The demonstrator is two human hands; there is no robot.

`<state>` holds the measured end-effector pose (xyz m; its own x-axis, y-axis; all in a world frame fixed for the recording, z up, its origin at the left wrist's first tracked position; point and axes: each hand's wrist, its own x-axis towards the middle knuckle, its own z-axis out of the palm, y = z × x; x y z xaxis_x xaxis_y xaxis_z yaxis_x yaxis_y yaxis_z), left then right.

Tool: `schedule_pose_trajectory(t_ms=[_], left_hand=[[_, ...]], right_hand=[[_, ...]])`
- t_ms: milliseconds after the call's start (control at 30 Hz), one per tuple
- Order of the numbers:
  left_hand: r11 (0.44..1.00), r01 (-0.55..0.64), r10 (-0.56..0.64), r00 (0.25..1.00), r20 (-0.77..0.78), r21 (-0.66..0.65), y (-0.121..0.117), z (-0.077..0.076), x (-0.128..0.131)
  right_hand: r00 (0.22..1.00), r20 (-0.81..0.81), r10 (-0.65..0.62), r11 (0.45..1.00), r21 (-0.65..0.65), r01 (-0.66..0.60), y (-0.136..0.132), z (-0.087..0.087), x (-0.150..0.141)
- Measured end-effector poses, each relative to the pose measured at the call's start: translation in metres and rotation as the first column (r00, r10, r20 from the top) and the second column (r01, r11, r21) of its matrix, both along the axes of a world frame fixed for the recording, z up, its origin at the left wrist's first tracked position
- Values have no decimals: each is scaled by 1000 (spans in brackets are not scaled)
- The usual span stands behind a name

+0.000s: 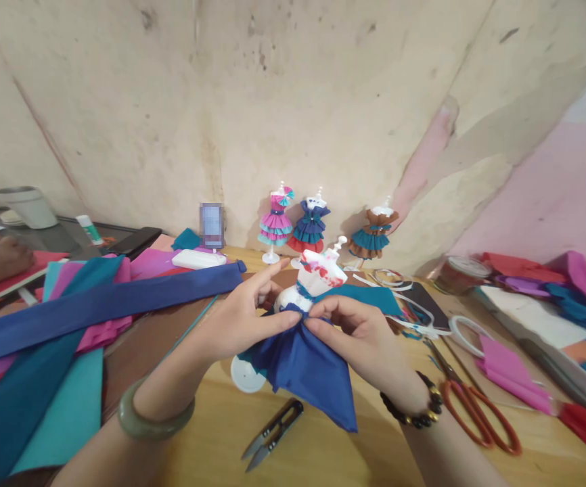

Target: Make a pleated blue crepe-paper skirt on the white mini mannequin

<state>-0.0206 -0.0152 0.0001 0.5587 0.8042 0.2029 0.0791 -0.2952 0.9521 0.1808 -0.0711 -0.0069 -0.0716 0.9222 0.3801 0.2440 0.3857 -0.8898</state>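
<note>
A pale wooden table (212, 436) carries everything. Along its back edge stand three small dress forms: one in pink (276, 222), one in blue (311, 223), one in brown and teal (371, 238). Toward the left edge, layered cloth (77, 412) overlaps a brown sheet (135, 335). Black snips (273, 433) lie nearer the front; orange-handled scissors (478, 416) and pink cloth (516, 375) lie toward the right, with a jar (464, 272) near the back right corner.
</note>
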Motion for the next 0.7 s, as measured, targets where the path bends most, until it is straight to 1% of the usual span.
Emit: schedule_pose_trajectory(t_ms=[367,533,700], left_hand=[[1000,1,-1,1000,-25,-20,-3,4,1],[1000,4,-4,999,-36,4,-4,5,0],[999,23,-21,999,-34,40,-2,1,-1]], right_hand=[[1000,-15,-11,1000,1,11,0,0,-1],[1000,-2,-15,1000,-14,15,-1,1,-2],[1000,10,-14,999,-33,14,-1,2,-6]])
